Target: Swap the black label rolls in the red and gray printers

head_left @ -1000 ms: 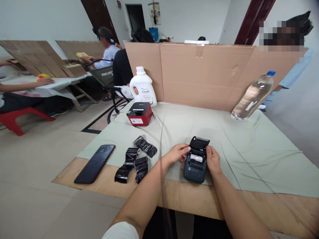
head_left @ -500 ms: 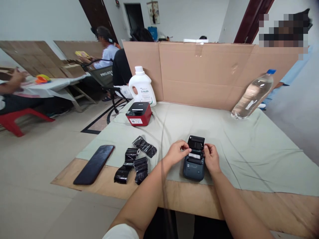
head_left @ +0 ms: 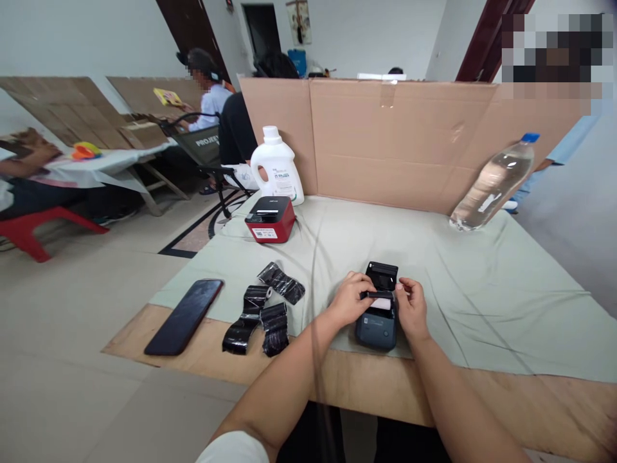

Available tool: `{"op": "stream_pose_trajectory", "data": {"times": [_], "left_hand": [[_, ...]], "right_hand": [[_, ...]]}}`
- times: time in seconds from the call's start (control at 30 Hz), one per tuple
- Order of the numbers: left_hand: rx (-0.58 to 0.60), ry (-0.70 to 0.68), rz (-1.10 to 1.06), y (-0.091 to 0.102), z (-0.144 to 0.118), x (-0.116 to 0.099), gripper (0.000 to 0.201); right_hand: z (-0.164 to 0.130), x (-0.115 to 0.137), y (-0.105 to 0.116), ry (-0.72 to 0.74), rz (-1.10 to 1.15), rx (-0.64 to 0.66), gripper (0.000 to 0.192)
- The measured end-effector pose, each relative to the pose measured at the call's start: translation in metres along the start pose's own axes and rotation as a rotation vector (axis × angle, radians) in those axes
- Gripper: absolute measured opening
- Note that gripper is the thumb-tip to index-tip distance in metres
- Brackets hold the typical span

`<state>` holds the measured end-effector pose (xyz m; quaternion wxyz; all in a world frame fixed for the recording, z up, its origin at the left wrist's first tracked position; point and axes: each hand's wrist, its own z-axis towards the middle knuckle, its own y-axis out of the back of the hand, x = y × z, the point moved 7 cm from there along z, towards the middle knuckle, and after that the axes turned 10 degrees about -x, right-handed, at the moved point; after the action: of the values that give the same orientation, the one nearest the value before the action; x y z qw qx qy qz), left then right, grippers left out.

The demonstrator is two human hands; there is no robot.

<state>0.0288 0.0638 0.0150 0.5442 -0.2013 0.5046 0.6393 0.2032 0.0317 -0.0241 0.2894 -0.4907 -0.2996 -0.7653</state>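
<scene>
Small grey printer (head_left: pixel 376 321) sat near surface (head_left: pixel 434 399) edge, lid up — left hand (head_left: pixel 348 301) and right hand (head_left: pixel 412 308) flanking, fingers pinched on lid. Looked light, rigid plastic; hinge delicate — best gripped by body sides.

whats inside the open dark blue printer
Under the raised lid of the small dark blue label printer, a strip of white paper shows. The left hand and right hand cover its sides; the roll itself is hidden.

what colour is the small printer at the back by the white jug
Red printer with a black top, in the head view.
</scene>
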Motion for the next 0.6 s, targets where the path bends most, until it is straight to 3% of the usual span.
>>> {"op": "stream_pose_trajectory", "data": {"times": [0.23, 0.37, 0.5, 0.6], "left_hand": [[-0.141, 0.098, -0.296, 0.009, 0.002, 0.004, 0.004], [-0.116, 0.053, -0.265, 0.005, 0.001, 0.003, 0.005], [-0.093, -0.030, -0.124, -0.002, -0.003, 0.004, 0.006], [-0.133, 0.038, -0.083, -0.003, -0.005, 0.010, 0.008]], "right_hand": [[-0.014, 0.040, -0.003, 0.368, -0.034, 0.151, 0.028], [-0.011, 0.032, -0.005, 0.367, -0.068, 0.121, 0.028], [-0.007, 0.015, -0.013, 0.304, 0.034, 0.182, 0.038], [-0.005, 0.008, -0.016, 0.281, 0.076, 0.203, 0.041]]}}
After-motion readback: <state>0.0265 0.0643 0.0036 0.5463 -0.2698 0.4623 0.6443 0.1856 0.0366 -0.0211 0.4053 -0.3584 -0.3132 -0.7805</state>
